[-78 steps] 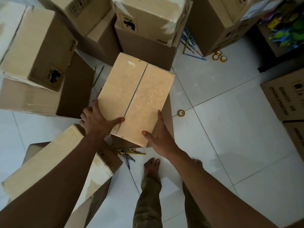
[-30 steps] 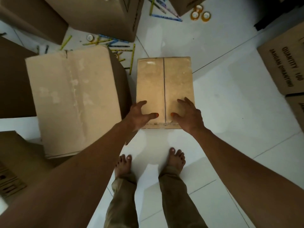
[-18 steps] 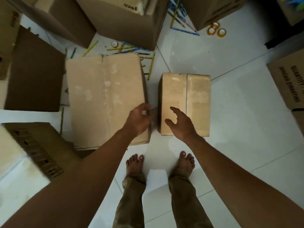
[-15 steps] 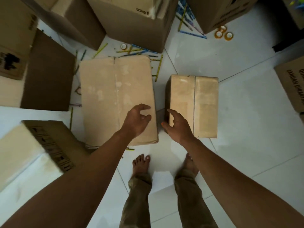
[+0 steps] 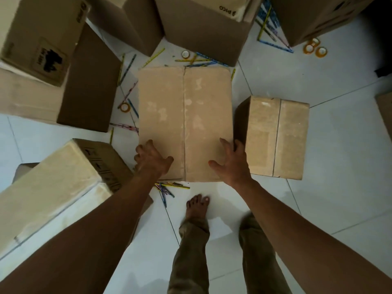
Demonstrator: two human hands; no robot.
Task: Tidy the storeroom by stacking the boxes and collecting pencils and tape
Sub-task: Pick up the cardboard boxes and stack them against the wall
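The left hand (image 5: 151,161) is resting on the near left corner of the large box (image 5: 184,126), with its thumb lying across the top face and its fingers curling over the left edge. The right hand (image 5: 232,164) is lying at the near right corner of the same box, fingers spread and reaching toward the right edge, thumb pointing inward across the top. Whether either hand is pressing firmly cannot be told. The large box is sitting on the tiled floor (image 5: 339,145), its taped seam running away from the hands between the two thumbs.

Just beyond the right hand's fingertips, a small box (image 5: 275,136) is standing on the floor, close beside the large box but apart from it. Below the left wrist, a bundle of pencils (image 5: 167,187) is lying on the floor at the near edge of the large box. Further pencils (image 5: 201,60) are scattered past the far edge of the box, with a roll of tape (image 5: 185,54) among them. Another tape roll (image 5: 124,107) is lying to the left of the large box, beyond the left hand. Three more tape rolls (image 5: 315,48) are lying far ahead of the right hand. Other cartons (image 5: 201,24) are standing along the far side.
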